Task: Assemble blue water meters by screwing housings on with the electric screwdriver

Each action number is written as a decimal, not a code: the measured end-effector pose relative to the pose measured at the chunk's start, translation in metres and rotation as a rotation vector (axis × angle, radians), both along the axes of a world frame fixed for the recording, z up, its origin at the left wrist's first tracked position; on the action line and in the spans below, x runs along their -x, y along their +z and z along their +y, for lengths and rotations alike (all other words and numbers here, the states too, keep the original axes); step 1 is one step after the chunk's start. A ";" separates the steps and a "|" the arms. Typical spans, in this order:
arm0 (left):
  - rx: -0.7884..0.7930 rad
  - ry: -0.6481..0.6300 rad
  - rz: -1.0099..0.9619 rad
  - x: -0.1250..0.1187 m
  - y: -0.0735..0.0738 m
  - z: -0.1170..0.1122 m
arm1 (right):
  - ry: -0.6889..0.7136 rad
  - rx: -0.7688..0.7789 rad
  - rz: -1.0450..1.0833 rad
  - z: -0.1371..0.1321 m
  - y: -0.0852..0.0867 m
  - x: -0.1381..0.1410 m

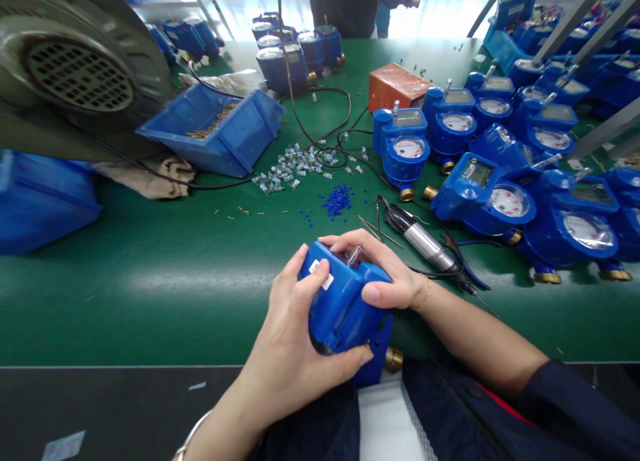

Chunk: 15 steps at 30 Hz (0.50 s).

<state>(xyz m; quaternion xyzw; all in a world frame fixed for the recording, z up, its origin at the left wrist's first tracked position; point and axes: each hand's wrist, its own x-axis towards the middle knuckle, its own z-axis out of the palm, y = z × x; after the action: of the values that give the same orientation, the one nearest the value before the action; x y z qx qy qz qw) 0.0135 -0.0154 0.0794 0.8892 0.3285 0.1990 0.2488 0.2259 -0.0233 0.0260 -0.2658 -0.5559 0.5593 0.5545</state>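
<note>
I hold a blue water meter (pixel 345 308) at the near edge of the green table (pixel 150 281), its back turned up toward me. My left hand (pixel 290 348) wraps round its left side and underside, thumb on a small white label. My right hand (pixel 380 268) grips the top right, fingers curled over a small metal part on the meter's upper edge. A brass fitting (pixel 393 359) sticks out at the meter's lower right.
An electric screwdriver (pixel 425 238) and its cable lie just right of my hands. Several blue meters (pixel 500 181) crowd the right side. A blue bin (pixel 215 131), small metal clips (pixel 295 168), blue beads (pixel 337 200) and an orange box (pixel 397 84) lie further back. A person stands at the far edge.
</note>
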 end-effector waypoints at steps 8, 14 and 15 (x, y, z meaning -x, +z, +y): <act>0.116 0.093 0.098 0.017 -0.012 0.014 | -0.157 0.122 0.321 -0.002 -0.013 0.001; 0.372 0.131 -0.032 0.047 -0.053 0.003 | -0.238 0.164 0.409 0.004 -0.021 0.001; 0.378 0.135 -0.039 0.048 -0.059 -0.001 | -0.241 0.171 0.409 0.005 -0.021 0.002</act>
<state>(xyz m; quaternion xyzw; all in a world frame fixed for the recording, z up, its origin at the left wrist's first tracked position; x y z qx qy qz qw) -0.0349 -0.0164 0.0200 0.7986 0.4139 0.1672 0.4037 0.2237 -0.0184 0.0051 -0.2573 -0.3471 0.5764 0.6936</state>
